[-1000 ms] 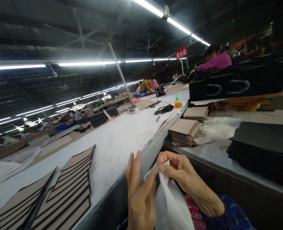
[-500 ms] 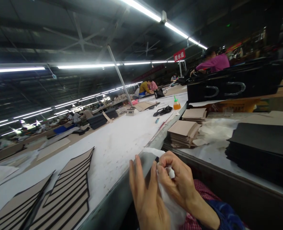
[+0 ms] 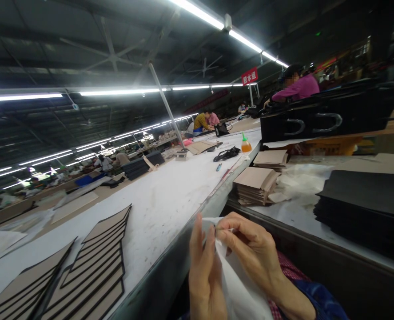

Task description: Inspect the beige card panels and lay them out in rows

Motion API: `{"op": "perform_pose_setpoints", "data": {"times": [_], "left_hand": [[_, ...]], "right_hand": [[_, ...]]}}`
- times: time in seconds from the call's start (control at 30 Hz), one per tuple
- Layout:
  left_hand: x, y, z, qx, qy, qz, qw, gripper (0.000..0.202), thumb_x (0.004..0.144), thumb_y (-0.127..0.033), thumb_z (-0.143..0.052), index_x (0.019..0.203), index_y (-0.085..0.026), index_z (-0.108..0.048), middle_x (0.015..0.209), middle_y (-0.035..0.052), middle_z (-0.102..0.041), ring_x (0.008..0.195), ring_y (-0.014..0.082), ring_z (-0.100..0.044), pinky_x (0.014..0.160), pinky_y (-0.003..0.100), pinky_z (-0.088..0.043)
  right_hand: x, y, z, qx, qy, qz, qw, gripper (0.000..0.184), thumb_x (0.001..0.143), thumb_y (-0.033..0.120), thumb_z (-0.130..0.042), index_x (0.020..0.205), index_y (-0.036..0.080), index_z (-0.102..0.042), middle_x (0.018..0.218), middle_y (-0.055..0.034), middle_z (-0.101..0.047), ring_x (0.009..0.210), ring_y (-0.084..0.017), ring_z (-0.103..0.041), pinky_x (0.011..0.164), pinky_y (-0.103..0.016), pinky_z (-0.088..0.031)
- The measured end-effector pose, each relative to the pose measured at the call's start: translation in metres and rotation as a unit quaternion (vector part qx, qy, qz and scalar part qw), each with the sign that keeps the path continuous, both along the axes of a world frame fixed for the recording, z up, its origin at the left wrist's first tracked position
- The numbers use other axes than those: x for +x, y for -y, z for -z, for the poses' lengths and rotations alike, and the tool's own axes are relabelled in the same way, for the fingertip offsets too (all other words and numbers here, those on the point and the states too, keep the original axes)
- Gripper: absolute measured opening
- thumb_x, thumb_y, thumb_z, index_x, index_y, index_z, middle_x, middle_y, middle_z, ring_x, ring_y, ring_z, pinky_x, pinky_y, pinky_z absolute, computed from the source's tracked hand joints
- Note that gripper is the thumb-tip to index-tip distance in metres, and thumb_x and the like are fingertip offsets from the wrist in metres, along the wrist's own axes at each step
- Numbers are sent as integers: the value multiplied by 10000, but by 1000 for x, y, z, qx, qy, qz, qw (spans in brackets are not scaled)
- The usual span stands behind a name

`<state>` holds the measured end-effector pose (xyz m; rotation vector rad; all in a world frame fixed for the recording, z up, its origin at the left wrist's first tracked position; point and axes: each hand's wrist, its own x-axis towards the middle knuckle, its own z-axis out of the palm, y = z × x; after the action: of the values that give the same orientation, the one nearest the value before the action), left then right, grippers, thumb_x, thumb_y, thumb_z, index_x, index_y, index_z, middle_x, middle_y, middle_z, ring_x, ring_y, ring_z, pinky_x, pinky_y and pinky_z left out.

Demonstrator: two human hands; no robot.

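The left hand [image 3: 206, 278] and the right hand [image 3: 250, 251] are both closed on the top edge of a white sheet [image 3: 241, 289] of thin, soft material, pinching it between thumbs and fingers. The sheet hangs toward the near side, past a red checked cloth [image 3: 288, 271] and a blue sleeve [image 3: 320, 298] on the right arm. Just left of the hands runs the edge of a long, white-covered desk [image 3: 160, 195], with stepped stacks of tan panels edged in black [image 3: 93, 266] at its near end. On a second desk [image 3: 276, 213] to the right lie a stack of tan card pieces [image 3: 255, 184], crumpled white sheets [image 3: 300, 182] and a black stack [image 3: 360, 195]. Farther off stand an orange squeeze bottle [image 3: 246, 144] and a black bag with handles [image 3: 326, 118], beside a person in a magenta top [image 3: 298, 86].
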<state>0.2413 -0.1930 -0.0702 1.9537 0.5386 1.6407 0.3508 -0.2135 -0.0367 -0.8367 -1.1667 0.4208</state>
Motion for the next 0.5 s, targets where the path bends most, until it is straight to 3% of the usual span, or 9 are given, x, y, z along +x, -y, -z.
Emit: {"op": "perform_pose_setpoints", "data": {"times": [0.23, 0.37, 0.5], "left_hand": [[-27, -18, -10, 178, -154, -108, 966, 502, 877, -75, -476, 1303, -335, -523, 1538, -10, -245, 1404, 276, -220, 1122, 465, -293], [-35, -18, -19, 204, -185, -123, 953, 477, 883, -57, -436, 1222, -349, -600, 1518, -28, -295, 1407, 277, -213, 1118, 472, -301], [-34, -18, -20, 243, -201, -156, 936, 514, 853, -12, -456, 1216, -345, -605, 1525, -27, -276, 1405, 285, -218, 1092, 458, -350]], "right_hand": [[8, 6, -10, -96, -33, -100, 990, 199, 806, 341, -666, 717, 163, -672, 663, -13, -572, 510, -94, -488, 445, -199, -418], [16, 8, -13, -174, -40, -170, 969, 228, 740, 350, -709, 680, 149, -621, 582, 22, -507, 483, -69, -418, 435, -174, -366], [17, 4, -11, -185, -42, -167, 968, 170, 735, 290, -651, 670, 161, -562, 528, 53, -445, 448, -54, -362, 414, -161, -300]]}}
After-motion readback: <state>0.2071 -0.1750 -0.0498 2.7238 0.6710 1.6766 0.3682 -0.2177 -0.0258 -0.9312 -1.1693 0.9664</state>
